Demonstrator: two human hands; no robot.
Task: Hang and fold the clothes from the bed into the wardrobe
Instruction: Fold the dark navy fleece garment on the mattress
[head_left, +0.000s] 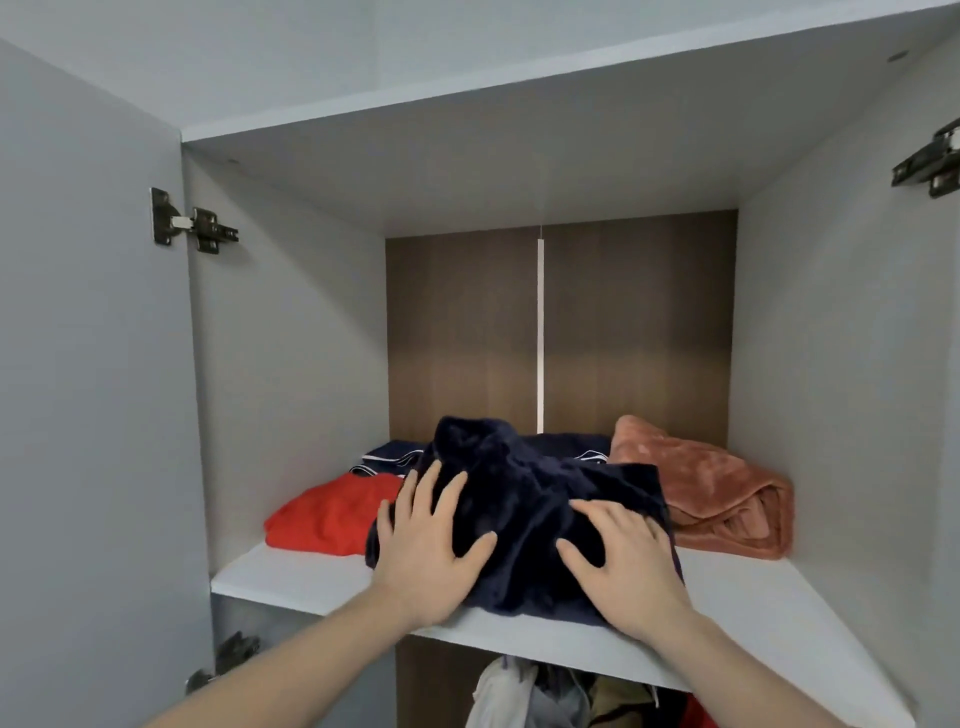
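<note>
Navy fleece, a bundled garment (524, 509), is pressed at the frame's centre by the left hand (423, 551) and right hand (626, 564), fingers spread flat, nothing gripped. It overhangs the white shelf (291, 577) front edge slightly. A red garment (327, 519) is touched on its left; a rust blanket (722, 499) lies right.

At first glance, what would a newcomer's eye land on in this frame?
First, the two hands, left hand and right hand, pressing flat on a dark navy fleece garment at the middle of the wardrobe shelf. Next, the bright red folded garment to its left and the rust-coloured plush garment to its right.
</note>
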